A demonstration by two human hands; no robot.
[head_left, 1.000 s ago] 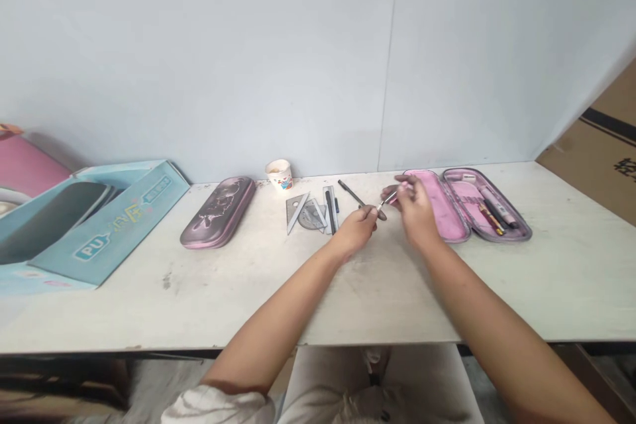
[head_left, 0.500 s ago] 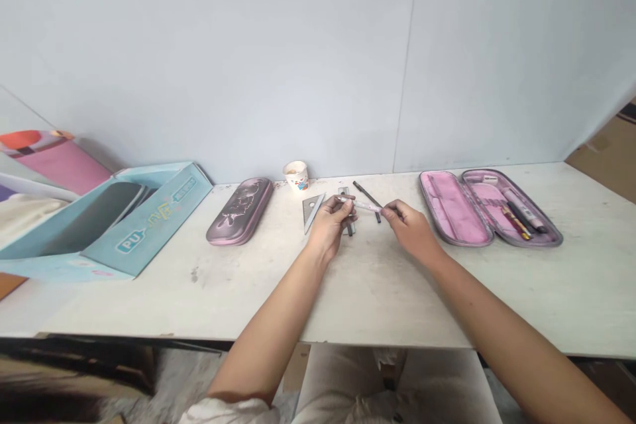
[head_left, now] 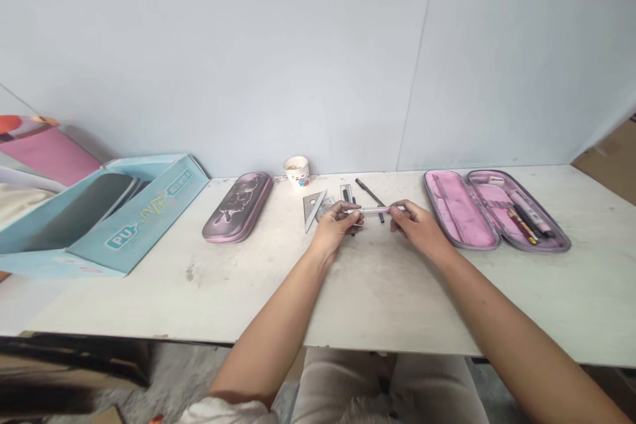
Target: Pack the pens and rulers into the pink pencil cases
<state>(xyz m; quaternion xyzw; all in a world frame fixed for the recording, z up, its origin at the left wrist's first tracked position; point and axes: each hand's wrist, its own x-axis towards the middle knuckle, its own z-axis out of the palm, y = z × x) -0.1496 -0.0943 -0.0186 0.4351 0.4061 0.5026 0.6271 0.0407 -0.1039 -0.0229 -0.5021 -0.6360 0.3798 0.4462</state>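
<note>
left hand (head_left: 332,232): thumb and fingers pinched on one end of a pale pen (head_left: 376,210), parted by no more than its thickness. right hand (head_left: 420,228): thumb and fingertips pinched on the opposite end, gap likewise limited to the pen. the pen lies crosswise between the two sets of fingers, roughly level, middle section exposed. whether it touches the table (head_left: 387,298) beneath cannot be determined.

just beyond the left fingers: a clear ruler (head_left: 346,187), partly hidden by them, with dark slim sticks upon or beside it. to the left of those fingers: a clear triangle (head_left: 309,205), near. farther beyond, by the wall (head_left: 298,59): a paper cup (head_left: 299,179), upright, contents not identifiable. beyond the gap between both hands: a black pen (head_left: 368,191), lying aslant, near end close to the right fingers.

to the right of the right fingers: a pencil case (head_left: 450,209), spread flat, pink lining exposed, a thick pink marker (head_left: 527,209) and slim pencils in its right half. well left of the left fingers: a second case (head_left: 238,205), lid down; beyond it, a blue box (head_left: 149,218).
</note>
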